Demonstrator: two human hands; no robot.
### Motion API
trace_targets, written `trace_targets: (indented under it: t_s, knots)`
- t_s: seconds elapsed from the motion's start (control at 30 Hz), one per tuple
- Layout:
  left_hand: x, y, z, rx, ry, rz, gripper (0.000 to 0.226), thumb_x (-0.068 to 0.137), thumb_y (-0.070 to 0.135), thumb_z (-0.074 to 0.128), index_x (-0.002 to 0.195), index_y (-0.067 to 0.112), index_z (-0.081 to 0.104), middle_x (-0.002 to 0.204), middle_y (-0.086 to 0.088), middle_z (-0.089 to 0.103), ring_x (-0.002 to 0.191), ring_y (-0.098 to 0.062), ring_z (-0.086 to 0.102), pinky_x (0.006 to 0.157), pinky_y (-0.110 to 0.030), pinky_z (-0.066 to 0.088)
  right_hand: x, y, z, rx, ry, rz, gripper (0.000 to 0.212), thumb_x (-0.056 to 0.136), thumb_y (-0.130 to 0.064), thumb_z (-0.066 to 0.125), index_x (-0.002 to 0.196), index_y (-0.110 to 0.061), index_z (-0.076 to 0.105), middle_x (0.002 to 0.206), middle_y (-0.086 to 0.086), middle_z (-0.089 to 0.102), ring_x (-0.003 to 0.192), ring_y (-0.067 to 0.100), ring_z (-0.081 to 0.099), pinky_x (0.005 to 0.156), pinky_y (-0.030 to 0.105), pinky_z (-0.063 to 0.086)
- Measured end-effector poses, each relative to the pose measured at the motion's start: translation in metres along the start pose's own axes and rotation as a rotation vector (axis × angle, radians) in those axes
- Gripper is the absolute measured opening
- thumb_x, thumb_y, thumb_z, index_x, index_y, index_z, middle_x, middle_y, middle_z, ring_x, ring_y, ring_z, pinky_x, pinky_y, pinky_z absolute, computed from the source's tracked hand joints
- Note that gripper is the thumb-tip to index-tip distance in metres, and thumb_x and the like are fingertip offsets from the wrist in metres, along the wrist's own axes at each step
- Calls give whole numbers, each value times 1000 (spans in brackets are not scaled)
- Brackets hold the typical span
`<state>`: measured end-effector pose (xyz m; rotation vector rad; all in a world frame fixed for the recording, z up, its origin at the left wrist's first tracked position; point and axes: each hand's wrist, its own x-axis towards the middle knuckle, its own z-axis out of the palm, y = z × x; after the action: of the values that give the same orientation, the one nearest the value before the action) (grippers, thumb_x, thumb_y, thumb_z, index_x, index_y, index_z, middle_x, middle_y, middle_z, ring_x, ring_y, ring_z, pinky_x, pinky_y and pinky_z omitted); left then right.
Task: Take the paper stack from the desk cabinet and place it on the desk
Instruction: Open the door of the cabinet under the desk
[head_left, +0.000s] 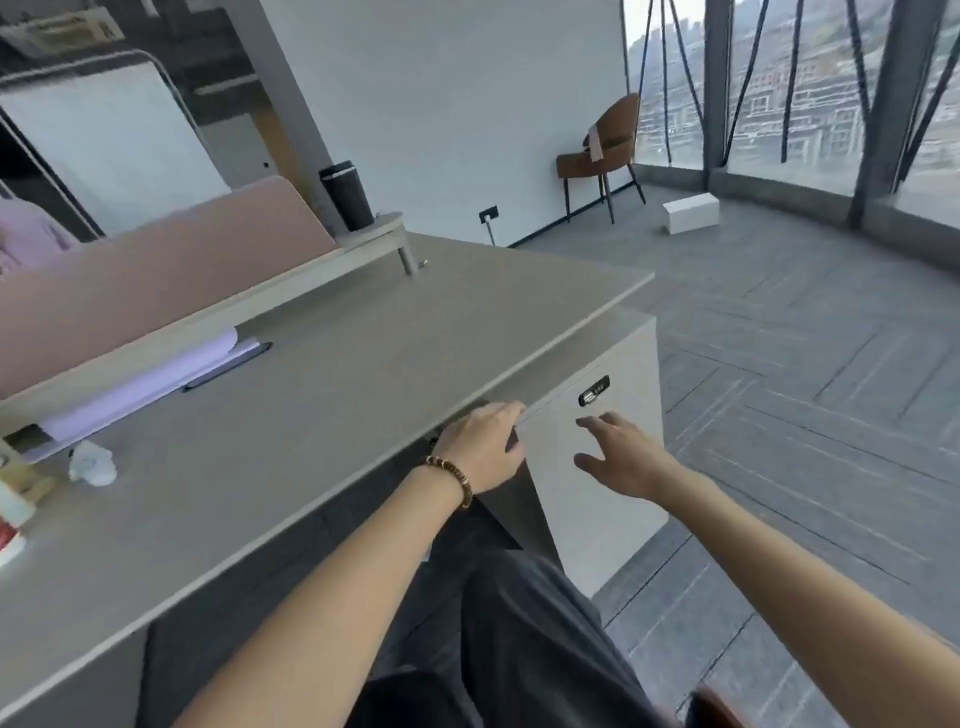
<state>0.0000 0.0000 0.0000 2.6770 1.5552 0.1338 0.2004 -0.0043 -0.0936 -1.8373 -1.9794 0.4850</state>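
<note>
Fingers of my left hand (485, 449) curl together over the top edge of the cabinet door (576, 467), just under the lip of the desk (322, 395), gripping that edge; a beaded bracelet (452, 478) circles the wrist. My right hand (623, 457) hovers in front of the same door with its fingers spread apart and holding nothing, and I cannot tell whether the fingertips touch the panel. The combination lock (594, 397) sits on the door just above my right hand. The cabinet (631, 343) stands under the right end of the desk, pale and boxy. I cannot see the paper stack; the inside of the cabinet is hidden behind the door.

Measured from the cabinet, the rest spreads out like this: well to the left on the desk lie a pale purple folder (150, 382) tucked under the raised shelf (218, 306), and a crumpled white lump (93, 462) nearer the front edge. A dark tumbler (347, 195) stands on that shelf's far end. Far beyond the cabinet, a brown chair (602, 150) stands by the wall, with a white box (691, 212) on the floor just to its right, near the window.
</note>
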Motion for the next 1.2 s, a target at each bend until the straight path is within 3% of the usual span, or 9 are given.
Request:
trace_targets:
  t_s: [0.13,0.2,0.3,0.43,0.53,0.63,0.87,1.2]
  knots:
    - [28,-14,41,131,-87,33,62,95,26,55,152,17,30,161,-9,28,152,-27,19,120,-42,26,9,26,44,77,-40,106,62,94,-39,55,148,-16,36,142,12,47,125,34,52,99,44,47]
    - [43,-23,62,174,-117,39,72,95,25,57,156,24,20,166,-11,7,155,-28,1,122,-45,18,13,39,77,127,-59,136,59,95,-37,54,148,-16,36,142,11,47,124,33,52,97,42,47]
    - [66,-38,81,215,-126,49,85,92,23,64,157,34,10,166,-16,-11,153,-33,-12,121,-49,12,20,51,117,202,-67,157,58,96,-34,53,148,-14,36,143,11,46,123,31,54,96,38,45]
    - [91,-52,98,273,-150,100,96,88,27,69,157,36,3,164,-20,-16,152,-35,-14,118,-42,-6,32,59,158,287,-114,200,68,95,-35,56,152,-10,28,147,15,40,127,34,51,98,40,44]
    - [106,-61,107,324,-149,143,96,87,30,69,157,36,4,164,-20,-18,152,-37,-15,116,-41,-10,43,63,180,343,-90,251,79,92,-39,59,154,-9,19,149,15,35,127,35,50,96,42,47]
    - [118,-66,110,334,-132,176,95,86,35,70,156,38,6,164,-19,-17,152,-37,-16,118,-43,-10,56,62,196,409,-30,291,90,87,-43,64,154,-9,14,152,16,30,127,36,49,98,43,47]
    - [136,-69,112,325,-99,238,101,84,29,73,156,42,4,166,-15,-11,153,-37,-9,122,-45,0,80,46,212,535,147,366,118,69,-55,75,156,-10,8,158,11,19,144,29,29,110,46,40]
    - [138,-72,118,328,-80,232,103,83,30,75,155,44,4,166,-12,-11,153,-36,-9,123,-46,0,99,39,223,492,265,420,131,62,-65,72,155,-11,-3,163,19,3,150,33,8,120,52,18]
